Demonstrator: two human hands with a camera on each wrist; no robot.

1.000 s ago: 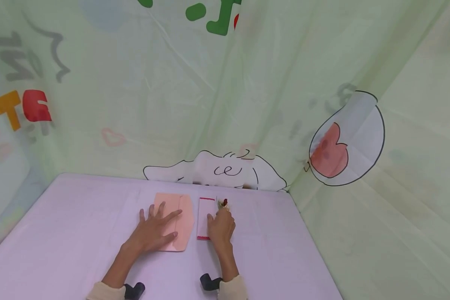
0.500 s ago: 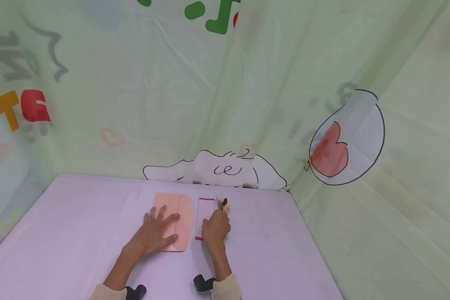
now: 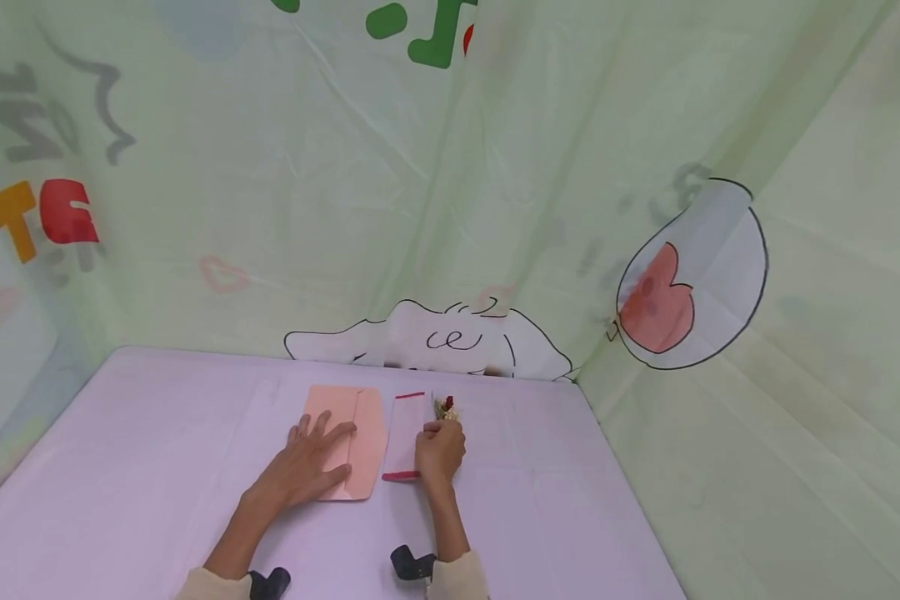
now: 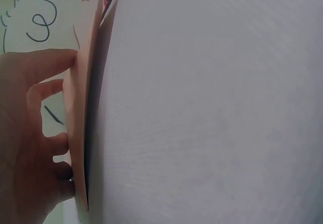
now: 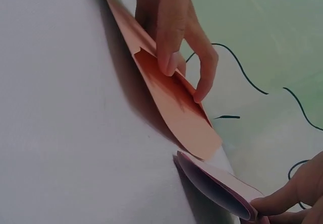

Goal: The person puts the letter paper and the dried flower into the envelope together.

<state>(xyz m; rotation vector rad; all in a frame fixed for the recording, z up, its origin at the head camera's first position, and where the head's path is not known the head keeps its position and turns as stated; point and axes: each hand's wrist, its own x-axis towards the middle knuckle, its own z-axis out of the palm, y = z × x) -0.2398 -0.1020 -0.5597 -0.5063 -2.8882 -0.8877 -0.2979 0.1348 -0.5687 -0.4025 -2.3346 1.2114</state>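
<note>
My left hand [image 3: 306, 458] rests with spread fingers on a peach envelope [image 3: 367, 446], and its fingertips press the paper. The envelope's flap side faces right, and in the right wrist view its opening gapes a little under the thumb. To the right lies a pale folded card [image 3: 403, 437] with red strips along its top and bottom ends. My right hand [image 3: 440, 450] pinches the card's right side; in the right wrist view the card's layers [image 5: 217, 186] bow apart. A small flower sprig [image 3: 447, 408] with a red bloom shows just beyond the right knuckles, its lower part hidden.
A pale lilac cloth covers the table [image 3: 555, 500]. Behind it hangs a light green curtain [image 3: 330, 208] printed with cartoon drawings, which also closes off the right side. Black camera mounts [image 3: 412, 564] sit at both wrists.
The right hand has moved left, then slightly back right. The card has shifted left and now slants, its lower end further left. The left hand stays on the envelope.
</note>
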